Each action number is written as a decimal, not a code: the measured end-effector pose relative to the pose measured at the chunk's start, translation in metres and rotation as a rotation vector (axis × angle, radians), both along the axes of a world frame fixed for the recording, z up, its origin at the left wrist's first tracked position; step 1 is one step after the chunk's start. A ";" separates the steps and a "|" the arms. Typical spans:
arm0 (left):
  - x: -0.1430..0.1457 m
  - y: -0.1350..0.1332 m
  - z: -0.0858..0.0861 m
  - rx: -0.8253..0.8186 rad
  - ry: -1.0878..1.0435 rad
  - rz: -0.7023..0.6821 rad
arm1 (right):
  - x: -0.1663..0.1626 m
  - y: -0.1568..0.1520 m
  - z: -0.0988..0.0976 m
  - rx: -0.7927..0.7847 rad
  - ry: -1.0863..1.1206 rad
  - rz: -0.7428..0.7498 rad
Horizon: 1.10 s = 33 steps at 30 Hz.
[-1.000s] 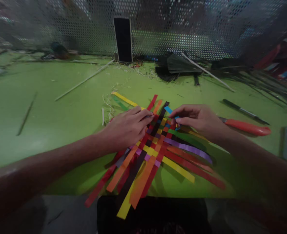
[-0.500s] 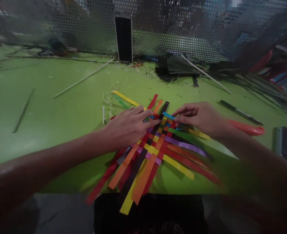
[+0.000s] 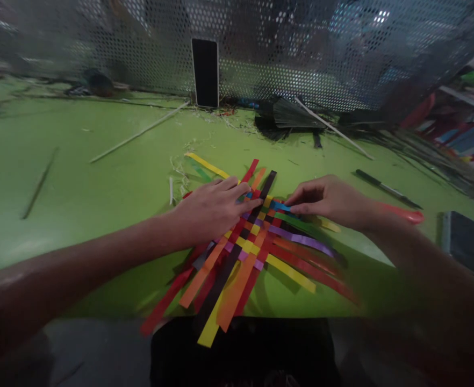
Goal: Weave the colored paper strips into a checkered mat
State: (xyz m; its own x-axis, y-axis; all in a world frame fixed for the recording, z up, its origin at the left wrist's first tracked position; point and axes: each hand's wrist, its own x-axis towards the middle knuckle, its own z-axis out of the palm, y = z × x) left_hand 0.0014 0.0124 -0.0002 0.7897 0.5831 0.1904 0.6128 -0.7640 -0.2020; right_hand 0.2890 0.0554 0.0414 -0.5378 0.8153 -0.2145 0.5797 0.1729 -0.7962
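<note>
Head view: left hand [image 3: 216, 209] palm down, fingers loosely spread, resting on the left part of the woven mat [image 3: 256, 230]; grips nothing visibly, probably there to stop the weave slipping. Right hand [image 3: 328, 204] nearly closed, thumb and fingertips pinching the blue strip [image 3: 280, 206] at the mat's far right edge, presumably to guide it flat. Mat lies between the hands, partly under the left; its loose ends fan out near and right. Beyond, right: pen [image 3: 388, 189], red handle [image 3: 408, 214]. Far side: phone [image 3: 206, 72] upright against a perforated screen [image 3: 140, 62], likely propped by it.
</note>
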 end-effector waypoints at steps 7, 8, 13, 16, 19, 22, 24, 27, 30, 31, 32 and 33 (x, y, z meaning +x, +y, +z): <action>-0.001 0.001 -0.001 0.007 0.000 -0.018 | -0.006 -0.004 -0.008 0.071 0.037 -0.071; -0.001 0.001 -0.001 0.003 -0.002 -0.018 | -0.008 -0.005 -0.008 0.088 0.039 -0.070; 0.000 0.001 -0.002 -0.016 -0.036 -0.011 | -0.015 -0.012 -0.008 0.101 0.059 -0.019; 0.000 0.001 -0.001 -0.027 -0.039 -0.010 | -0.017 -0.012 -0.009 0.110 0.073 -0.048; 0.000 0.000 -0.001 -0.025 -0.041 -0.005 | -0.019 -0.012 -0.010 0.153 0.070 -0.077; 0.001 0.000 -0.002 -0.022 -0.050 -0.004 | -0.020 -0.012 -0.012 0.173 0.088 -0.090; 0.001 0.000 -0.003 -0.017 -0.062 -0.010 | -0.020 -0.012 -0.014 0.170 0.098 -0.104; 0.000 -0.001 -0.004 -0.014 -0.076 -0.012 | -0.019 -0.012 -0.014 0.150 0.110 -0.112; 0.000 0.000 -0.005 -0.018 -0.090 -0.014 | -0.016 -0.012 -0.013 0.126 0.121 -0.081; 0.000 0.000 -0.005 -0.017 -0.097 -0.016 | -0.015 -0.012 -0.013 0.121 0.126 -0.066; -0.001 0.000 -0.005 -0.015 -0.106 -0.018 | -0.015 -0.012 -0.012 0.118 0.131 -0.055; -0.001 0.000 -0.005 -0.011 -0.116 -0.020 | -0.015 -0.013 -0.012 0.119 0.134 -0.047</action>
State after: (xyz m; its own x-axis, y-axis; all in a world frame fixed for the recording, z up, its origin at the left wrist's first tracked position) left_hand 0.0007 0.0128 -0.0054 0.7746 0.5697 0.2747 0.6158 -0.7784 -0.1220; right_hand 0.2743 0.0427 0.0296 -0.5160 0.8555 -0.0440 0.4791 0.2456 -0.8427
